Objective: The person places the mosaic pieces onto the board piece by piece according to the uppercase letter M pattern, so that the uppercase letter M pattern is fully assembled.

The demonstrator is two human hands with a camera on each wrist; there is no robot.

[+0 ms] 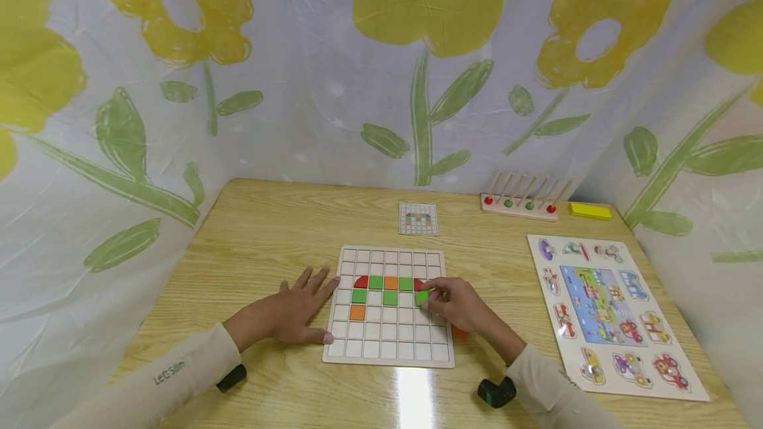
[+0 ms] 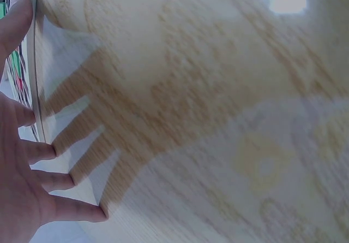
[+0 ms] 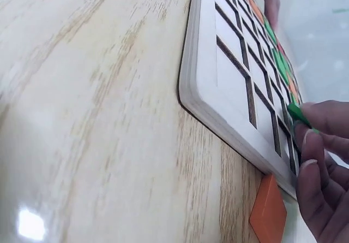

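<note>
A wooden grid board lies on the table, with red, green and orange tiles set in its upper rows. My right hand pinches a green square tile between thumb and fingers at the board's right side. In the right wrist view this green tile is tilted over the grid. My left hand is spread beside the board's left edge, its thumb tip overlapping the rim. The left wrist view shows those spread fingers by the board's side. An orange tile sits against the board's right edge, partly hidden in the head view.
Behind the board lies a small pattern card with a coloured grid. A peg rack with red and green beads and a yellow block stand at the back right. A picture puzzle board covers the table's right side.
</note>
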